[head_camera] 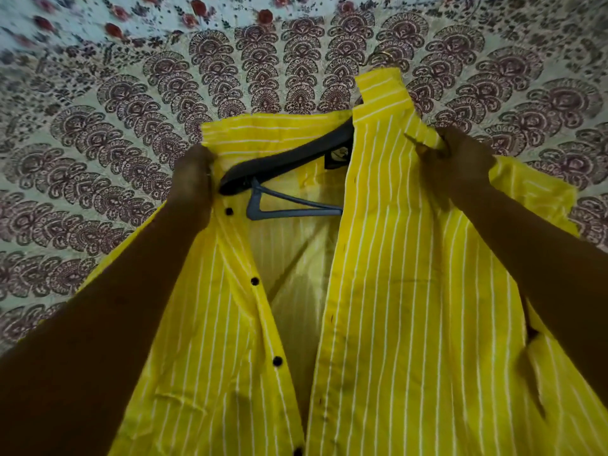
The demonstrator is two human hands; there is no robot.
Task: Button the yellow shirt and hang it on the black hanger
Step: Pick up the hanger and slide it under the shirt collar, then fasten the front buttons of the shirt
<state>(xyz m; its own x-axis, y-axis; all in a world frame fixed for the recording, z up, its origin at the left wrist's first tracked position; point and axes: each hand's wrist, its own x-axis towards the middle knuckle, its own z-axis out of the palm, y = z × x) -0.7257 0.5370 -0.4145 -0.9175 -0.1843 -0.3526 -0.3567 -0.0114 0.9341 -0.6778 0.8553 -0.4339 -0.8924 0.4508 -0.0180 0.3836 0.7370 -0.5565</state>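
Note:
The yellow shirt (pixel 404 274) with white stripes lies open on the bed, its two front panels apart and black buttons along the left panel's edge. The black hanger (pixel 286 161) sits inside the shirt at the collar, one arm showing in the gap and the other hidden under the right panel. My left hand (pixel 194 182) grips the left panel's upper edge by the hanger's end. My right hand (pixel 457 159) grips the fabric at the right shoulder, next to the collar.
A patterned bedsheet (pixel 131 103) with dark paisley motifs covers the whole surface under and around the shirt. Red flower prints run along its far edge.

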